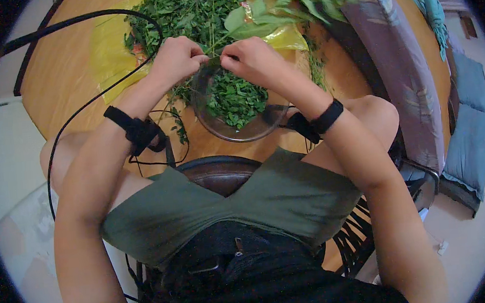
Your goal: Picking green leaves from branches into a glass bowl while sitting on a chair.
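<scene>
You pinch the green sprig (pixel 212 51) between left hand (pixel 177 60) and right hand (pixel 254 62); the clear bowl (pixel 200 100) lies below, toward your body, right hand being nearer

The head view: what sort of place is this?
Probably a room in a home, though I can't be certain: a see-through bowl of green leaves, a patterned cloth and a blue cushion suggest it.
</scene>
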Available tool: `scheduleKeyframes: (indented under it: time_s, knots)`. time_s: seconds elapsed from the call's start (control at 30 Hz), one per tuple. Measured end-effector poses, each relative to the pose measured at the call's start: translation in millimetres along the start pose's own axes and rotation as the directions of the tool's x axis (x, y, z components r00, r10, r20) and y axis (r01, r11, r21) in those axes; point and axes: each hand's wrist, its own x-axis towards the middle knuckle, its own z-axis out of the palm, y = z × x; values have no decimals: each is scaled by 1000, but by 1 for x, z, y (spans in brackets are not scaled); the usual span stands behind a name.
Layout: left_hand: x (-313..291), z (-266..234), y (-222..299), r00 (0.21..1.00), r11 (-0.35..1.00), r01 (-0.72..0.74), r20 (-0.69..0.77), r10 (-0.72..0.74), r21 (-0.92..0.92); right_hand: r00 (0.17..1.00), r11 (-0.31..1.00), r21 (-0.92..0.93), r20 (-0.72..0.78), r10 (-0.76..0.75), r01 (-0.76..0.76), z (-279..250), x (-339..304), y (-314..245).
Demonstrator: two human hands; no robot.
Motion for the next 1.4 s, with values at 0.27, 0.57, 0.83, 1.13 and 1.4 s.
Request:
scheduleKeyframes:
  time_s: [0.27,0.57,0.83,1.13,1.4]
  knots:
    - [7,-8,-25,950,953,298,114,-292,-45,971,987,-73,181,157,-146,-14,-20,13]
    - [1,4,4,984,993,83,163,-67,-90,952,991,-125,-307,14,-55,-17,-6,25]
    - [-6,8,10,974,990,-11,223,42,-139,980,994,3,-164,112,-113,-8,-4,25]
    - [-6,8,18,987,878,133,141,-76,-461,995,997,-29,-82,63,-65,-3,0,17]
    - [-7,18,17,960,918,-276,-41,276,-283,997,996,59,-40,69,-67,1,-3,12]
